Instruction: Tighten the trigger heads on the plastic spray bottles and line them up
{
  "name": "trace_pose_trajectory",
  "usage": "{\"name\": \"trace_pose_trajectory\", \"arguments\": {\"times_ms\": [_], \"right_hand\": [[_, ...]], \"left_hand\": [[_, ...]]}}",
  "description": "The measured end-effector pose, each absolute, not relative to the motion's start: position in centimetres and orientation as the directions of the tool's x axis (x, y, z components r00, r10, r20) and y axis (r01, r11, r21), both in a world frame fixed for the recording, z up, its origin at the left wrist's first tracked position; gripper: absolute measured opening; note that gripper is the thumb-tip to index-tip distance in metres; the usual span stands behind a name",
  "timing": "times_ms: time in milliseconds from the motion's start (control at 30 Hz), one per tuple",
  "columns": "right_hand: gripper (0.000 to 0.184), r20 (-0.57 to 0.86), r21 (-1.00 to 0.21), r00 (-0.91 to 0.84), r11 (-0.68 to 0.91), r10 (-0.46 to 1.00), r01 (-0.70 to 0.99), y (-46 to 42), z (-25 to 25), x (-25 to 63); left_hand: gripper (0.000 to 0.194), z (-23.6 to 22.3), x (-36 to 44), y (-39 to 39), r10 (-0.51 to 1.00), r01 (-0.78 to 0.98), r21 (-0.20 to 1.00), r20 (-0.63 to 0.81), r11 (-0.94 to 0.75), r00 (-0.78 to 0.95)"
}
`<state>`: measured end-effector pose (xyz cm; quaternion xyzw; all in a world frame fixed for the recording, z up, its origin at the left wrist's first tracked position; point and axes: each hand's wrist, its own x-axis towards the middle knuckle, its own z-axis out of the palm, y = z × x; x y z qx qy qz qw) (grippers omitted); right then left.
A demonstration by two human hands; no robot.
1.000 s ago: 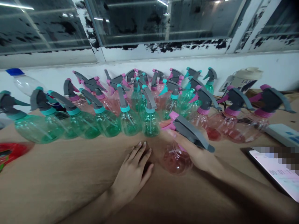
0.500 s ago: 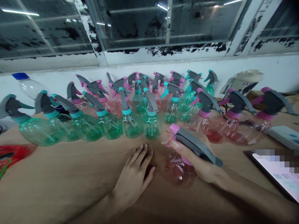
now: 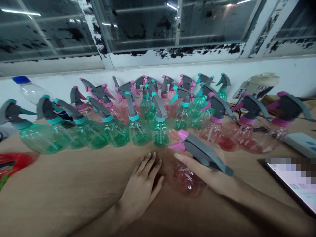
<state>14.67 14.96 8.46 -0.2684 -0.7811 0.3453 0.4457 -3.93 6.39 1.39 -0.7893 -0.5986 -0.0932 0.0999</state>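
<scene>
My right hand (image 3: 207,169) is wrapped round the neck of a clear pink spray bottle (image 3: 188,182) that stands on the wooden table. Its grey and pink spray head (image 3: 203,152) points away and to the left, and the pink trigger (image 3: 178,146) shows free of my thumb, which lies below it. Some of my right fingers are hidden behind the spray head. Flat on the table to the left of this bottle rests my left hand (image 3: 142,189), fingers stretched out and holding nothing. The nearest upright bottle is a green spray bottle (image 3: 160,133) just beyond my hands.
Several green and pink spray bottles (image 3: 116,133) stand in rows across the back of the table. A phone (image 3: 291,187) and a white device (image 3: 301,144) lie at right. A red plastic packet (image 3: 16,164) is at left, a blue-capped bottle (image 3: 34,92) behind it.
My right thumb and fingers have moved off the trigger, which now stands out in view. The spray head has shifted slightly left. My left hand stays where it was.
</scene>
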Motion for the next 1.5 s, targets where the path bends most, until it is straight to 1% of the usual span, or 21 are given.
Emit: {"name": "trace_pose_trajectory", "arguments": {"times_ms": [133, 267, 533, 700, 867, 1000, 1167, 1233, 1300, 1400, 1500], "right_hand": [[0.012, 0.542, -0.766, -0.438, 0.636, 0.718, 0.094, 14.9, 8.3, 14.6], [0.019, 0.514, -0.787, -0.486, 0.614, 0.707, 0.060, 14.9, 8.5, 14.7], [0.004, 0.507, -0.793, -0.480, 0.606, 0.716, 0.065, 14.7, 9.3, 14.7], [0.008, 0.529, -0.782, -0.485, 0.622, 0.696, 0.039, 14.7, 9.3, 14.9], [0.009, 0.495, -0.795, -0.504, 0.603, 0.708, 0.065, 14.8, 9.3, 15.0], [0.007, 0.492, -0.797, -0.529, 0.602, 0.692, 0.046, 15.0, 9.5, 14.8], [0.012, 0.469, -0.820, -0.526, 0.571, 0.709, 0.038, 14.8, 9.3, 14.6], [0.014, 0.457, -0.831, -0.520, 0.554, 0.722, 0.040, 14.8, 9.1, 14.6], [0.021, 0.463, -0.819, -0.502, 0.569, 0.731, 0.072, 14.8, 8.9, 14.7], [0.038, 0.466, -0.781, -0.513, 0.608, 0.721, 0.145, 14.8, 8.6, 15.1], [0.061, 0.453, -0.753, -0.531, 0.626, 0.716, 0.203, 14.7, 8.2, 16.1]], "left_hand": [[0.043, 1.5, -3.9, 6.4, 0.932, 0.965, -0.048, 0.252, -0.258, 0.262], [0.043, 1.5, -3.9, 6.5, 0.934, 0.964, -0.058, 0.237, -0.260, 0.266], [0.042, 1.5, -3.9, 6.4, 0.934, 0.966, -0.045, 0.247, -0.255, 0.258], [0.043, 1.5, -3.9, 6.4, 0.928, 0.964, -0.047, 0.261, -0.263, 0.266], [0.043, 1.5, -3.8, 6.5, 0.924, 0.962, -0.043, 0.270, -0.269, 0.270], [0.043, 1.6, -3.8, 6.4, 0.928, 0.962, -0.043, 0.254, -0.270, 0.272], [0.042, 1.5, -3.9, 6.4, 0.930, 0.965, 0.002, 0.267, -0.263, 0.253], [0.041, 1.4, -3.9, 6.3, 0.932, 0.966, 0.021, 0.270, -0.257, 0.242], [0.039, 1.3, -3.9, 6.3, 0.935, 0.968, 0.029, 0.267, -0.249, 0.233], [0.038, 1.4, -3.8, 6.2, 0.939, 0.970, 0.031, 0.261, -0.242, 0.225], [0.037, 1.5, -3.7, 6.2, 0.940, 0.970, 0.036, 0.258, -0.242, 0.225]]}}
